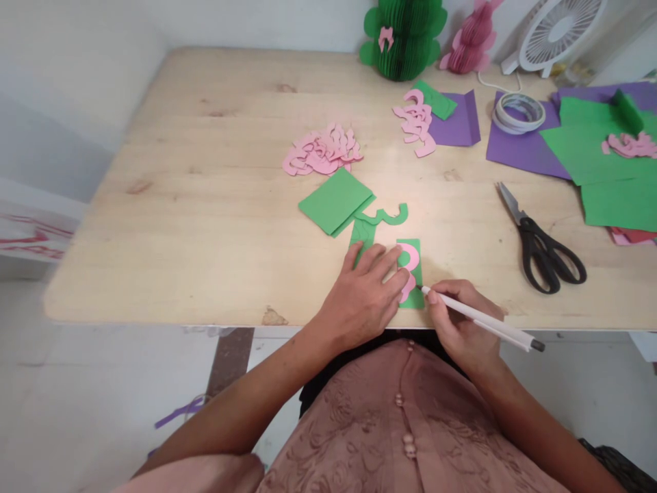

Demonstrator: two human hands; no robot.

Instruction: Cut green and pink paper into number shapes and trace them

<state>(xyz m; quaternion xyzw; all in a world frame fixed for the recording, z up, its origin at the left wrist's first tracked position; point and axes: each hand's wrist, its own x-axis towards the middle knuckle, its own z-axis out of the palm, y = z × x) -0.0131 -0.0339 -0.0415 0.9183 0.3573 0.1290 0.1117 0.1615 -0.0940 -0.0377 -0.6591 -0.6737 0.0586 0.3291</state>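
My left hand [367, 291] lies with fingers spread, pressing a curvy pink cutout [410, 257] onto a small green paper rectangle [415, 298] at the table's front edge. In my right hand [465, 322] is a white pen [482, 318], its tip touching the green paper just right of the cutout. Under my left fingertips is a green strip [362, 233] with drawn lines. A wavy green cutout [393, 217] and a folded green sheet [336, 200] lie beyond the hand. Farther back sits a pile of pink cutouts [323, 150].
Black-handled scissors [547, 253] lie on the wooden table [179, 205] at right. Behind them are tape rolls [518, 113], purple paper [523, 150] and green sheets [621, 198]. A green honeycomb figure [405, 41], a pink one [471, 41] and a fan [559, 31] stand at the back.
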